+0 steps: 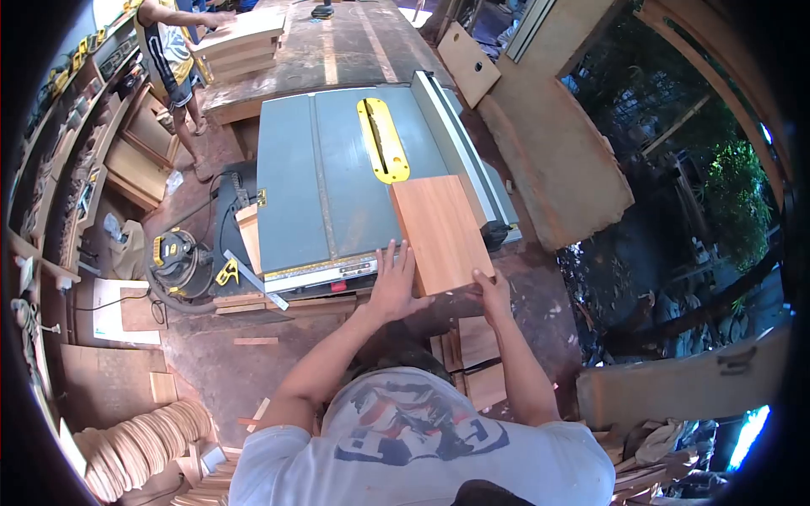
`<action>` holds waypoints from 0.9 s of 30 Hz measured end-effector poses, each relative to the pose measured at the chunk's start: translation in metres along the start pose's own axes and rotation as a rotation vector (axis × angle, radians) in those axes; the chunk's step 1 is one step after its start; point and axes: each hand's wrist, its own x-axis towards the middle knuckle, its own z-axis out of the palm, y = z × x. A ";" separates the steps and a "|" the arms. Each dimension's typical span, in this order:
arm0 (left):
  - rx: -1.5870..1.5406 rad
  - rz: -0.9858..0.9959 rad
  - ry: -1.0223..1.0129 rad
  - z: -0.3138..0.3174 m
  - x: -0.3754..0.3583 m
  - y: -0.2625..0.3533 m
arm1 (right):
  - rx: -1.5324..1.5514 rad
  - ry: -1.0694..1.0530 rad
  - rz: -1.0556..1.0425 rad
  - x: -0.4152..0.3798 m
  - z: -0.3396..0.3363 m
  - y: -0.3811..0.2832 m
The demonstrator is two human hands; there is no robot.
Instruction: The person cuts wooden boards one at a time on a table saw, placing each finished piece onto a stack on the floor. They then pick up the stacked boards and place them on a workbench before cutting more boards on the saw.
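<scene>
White printed shirt (418, 422) covers me at 6 o'clock. I set my left grip (392, 289), fingers spread, against the 7 o'clock corner of a smooth, reddish-brown board (445, 232); my right grip (493, 297) pinches its 5 o'clock corner, thumb on top. It overhangs a grey saw tabletop (285, 169), yellow insert (393, 142) at 11. Beyond, a vacuum (175, 250) stands at 9, another person (169, 52) at 10.

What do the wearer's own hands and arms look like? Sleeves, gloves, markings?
Left hand and right hand: no gloves, no watch or cables visible. Sleeves short and whitish; matching T-shirt has a dark-blue and red print.
</scene>
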 end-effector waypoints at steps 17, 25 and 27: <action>-0.922 -0.409 0.411 0.033 -0.063 -0.031 | -1.692 -0.493 -1.073 0.072 0.047 -0.116; -2.039 -1.182 0.867 0.105 -0.075 -0.140 | -1.833 -0.447 -1.000 0.049 0.056 -0.104; -2.040 -1.229 0.937 0.119 -0.074 -0.147 | -1.864 -0.444 -0.972 0.044 0.053 -0.103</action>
